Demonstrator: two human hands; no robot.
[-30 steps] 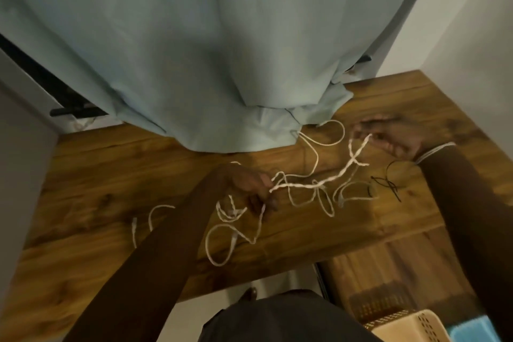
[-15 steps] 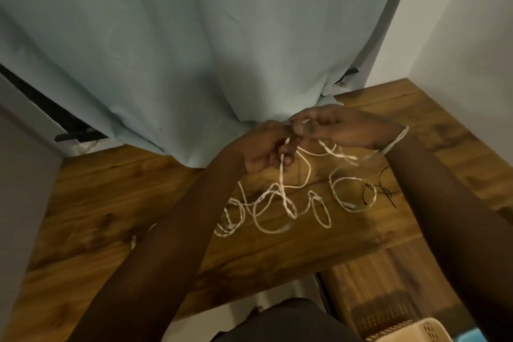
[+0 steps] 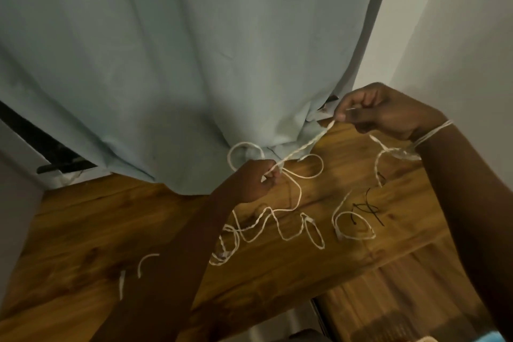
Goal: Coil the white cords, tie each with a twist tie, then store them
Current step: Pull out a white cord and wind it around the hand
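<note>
A white cord [image 3: 302, 147] runs taut between my two hands above the wooden table [image 3: 83, 230]. My left hand [image 3: 256, 180] pinches it near the middle, with a loop standing up behind the fingers. My right hand [image 3: 383, 110] is raised at the right and pinches the cord's upper end. More cord trails from my right wrist. Loose white loops [image 3: 277, 228] lie on the wood below my hands. Black twist ties [image 3: 366, 208] lie to the right of the loops.
A pale blue curtain [image 3: 194, 64] hangs at the back and drapes onto the table's far edge. A white wall [image 3: 458, 36] stands at the right. Short white cord pieces [image 3: 138, 266] lie at the left. A lower wooden surface [image 3: 402, 300] sits at the bottom right.
My hands were together half a second ago. They have drawn apart, the right one moving up and right, and the cord is now stretched taut between them.
</note>
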